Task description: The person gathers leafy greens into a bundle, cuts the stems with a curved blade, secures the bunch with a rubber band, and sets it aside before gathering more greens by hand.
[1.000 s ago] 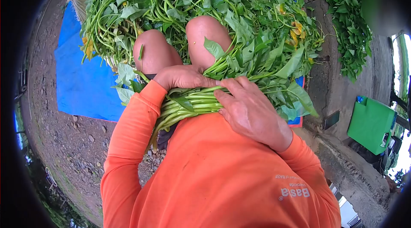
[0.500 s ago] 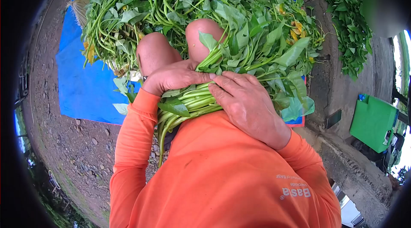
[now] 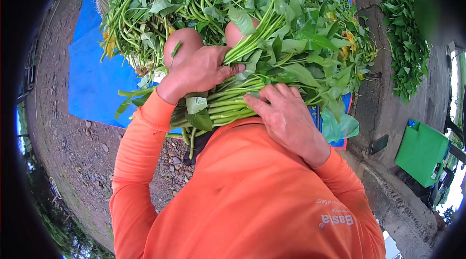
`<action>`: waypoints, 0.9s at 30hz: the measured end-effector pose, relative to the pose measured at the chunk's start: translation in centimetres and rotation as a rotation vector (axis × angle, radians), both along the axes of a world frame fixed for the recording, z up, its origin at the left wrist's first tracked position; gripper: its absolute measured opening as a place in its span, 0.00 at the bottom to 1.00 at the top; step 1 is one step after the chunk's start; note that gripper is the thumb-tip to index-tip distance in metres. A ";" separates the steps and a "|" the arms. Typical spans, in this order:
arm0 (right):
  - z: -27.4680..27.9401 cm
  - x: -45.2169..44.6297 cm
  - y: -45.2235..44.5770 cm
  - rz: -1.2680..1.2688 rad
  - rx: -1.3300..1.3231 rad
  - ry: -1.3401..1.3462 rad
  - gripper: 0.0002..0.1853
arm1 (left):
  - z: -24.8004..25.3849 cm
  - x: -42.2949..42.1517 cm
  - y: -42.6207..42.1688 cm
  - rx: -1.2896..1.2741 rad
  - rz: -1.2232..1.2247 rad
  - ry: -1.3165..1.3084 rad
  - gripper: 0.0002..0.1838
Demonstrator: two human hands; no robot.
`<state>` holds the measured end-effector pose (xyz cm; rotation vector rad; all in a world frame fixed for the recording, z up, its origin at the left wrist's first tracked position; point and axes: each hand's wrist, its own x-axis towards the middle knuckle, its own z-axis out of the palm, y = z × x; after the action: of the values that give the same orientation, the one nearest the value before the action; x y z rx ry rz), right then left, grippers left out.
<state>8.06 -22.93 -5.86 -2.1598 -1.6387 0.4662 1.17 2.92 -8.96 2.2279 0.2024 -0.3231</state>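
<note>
The left hand (image 3: pixel 201 70) closes round a small leafy bunch (image 3: pixel 254 40); the right hand (image 3: pixel 286 119) rests on the larger stem bundle (image 3: pixel 230 106) against the orange shirt (image 3: pixel 228 171), its grip unclear. Light, even pressure should keep both aligned and unbruised.

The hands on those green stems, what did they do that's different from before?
The left hand moved toward the knees, away from the right hand, leaving a clear gap between them. The upper stems by the left thumb shifted that way too, pointing more steeply away from the body. The right hand stays on the lap stems; the blue sheet and green box stay put.
</note>
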 end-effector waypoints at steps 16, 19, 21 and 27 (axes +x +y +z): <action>4.3 6.1 3.9 -0.086 0.242 -0.204 0.11 | -0.1 -1.3 -1.4 0.128 -0.022 -0.163 0.21; 3.0 8.0 3.6 -0.050 0.230 -0.179 0.08 | -0.4 -1.4 -1.1 0.080 -0.013 -0.187 0.22; 2.9 9.0 3.0 -0.123 0.329 -0.058 0.06 | -0.5 -1.5 -1.1 0.044 0.004 -0.170 0.22; 5.6 14.2 -2.0 -0.547 0.302 0.041 0.10 | 0.5 -1.0 -1.1 0.037 -0.014 -0.173 0.21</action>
<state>22.30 -24.91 -0.27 -2.2153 -0.9545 0.0896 0.14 1.86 -8.44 2.2809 0.1002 -0.1344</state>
